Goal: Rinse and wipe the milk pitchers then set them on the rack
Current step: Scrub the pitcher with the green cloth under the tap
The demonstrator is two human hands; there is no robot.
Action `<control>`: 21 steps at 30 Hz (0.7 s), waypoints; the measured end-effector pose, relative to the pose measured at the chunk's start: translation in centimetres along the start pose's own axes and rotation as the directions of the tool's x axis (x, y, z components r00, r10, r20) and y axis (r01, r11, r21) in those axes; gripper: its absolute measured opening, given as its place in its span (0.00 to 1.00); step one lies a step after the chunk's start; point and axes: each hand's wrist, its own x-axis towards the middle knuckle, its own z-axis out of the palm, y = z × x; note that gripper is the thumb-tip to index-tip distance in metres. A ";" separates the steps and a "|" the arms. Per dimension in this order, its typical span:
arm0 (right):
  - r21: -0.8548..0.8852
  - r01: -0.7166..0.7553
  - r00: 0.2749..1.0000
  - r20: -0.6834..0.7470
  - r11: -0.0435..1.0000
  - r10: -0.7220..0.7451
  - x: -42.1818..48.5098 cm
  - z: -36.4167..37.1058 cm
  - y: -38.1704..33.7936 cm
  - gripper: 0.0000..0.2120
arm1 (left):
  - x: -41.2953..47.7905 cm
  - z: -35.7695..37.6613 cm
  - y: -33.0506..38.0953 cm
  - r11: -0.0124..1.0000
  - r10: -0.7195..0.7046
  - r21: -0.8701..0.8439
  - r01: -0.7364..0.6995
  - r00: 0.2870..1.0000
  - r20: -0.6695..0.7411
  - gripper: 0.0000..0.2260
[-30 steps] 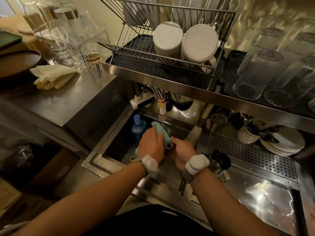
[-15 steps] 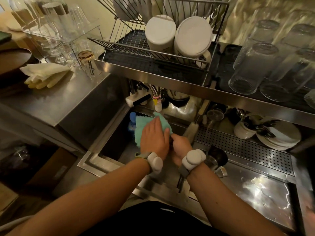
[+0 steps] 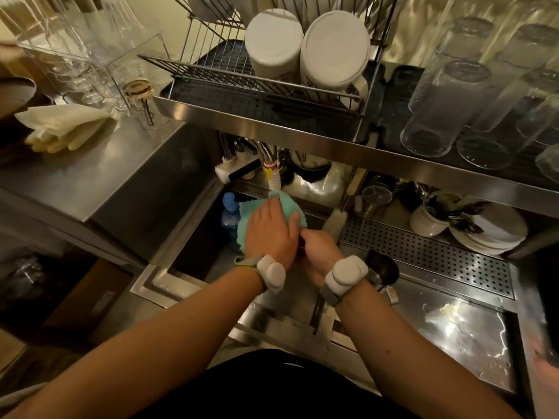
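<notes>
Hands [image 3: 290, 243] on cloth [image 3: 284, 207], mid-sink [image 3: 193, 252].

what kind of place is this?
Likely a café or bar wash-up station: steel sink, wire rack with upturned white cups, rows of inverted glasses, and a metal pitcher beside the hands.

Bare forearms, white sensor pod on grey strap per wrist, black top.
</notes>
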 end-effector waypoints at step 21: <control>-0.011 0.300 0.888 -0.361 0.954 -0.284 -0.9 -1.4 -1.4 0.27 | 5.7 -2.2 1.9 0.465 -0.039 -0.664 0.586 0.763 0.646 0.15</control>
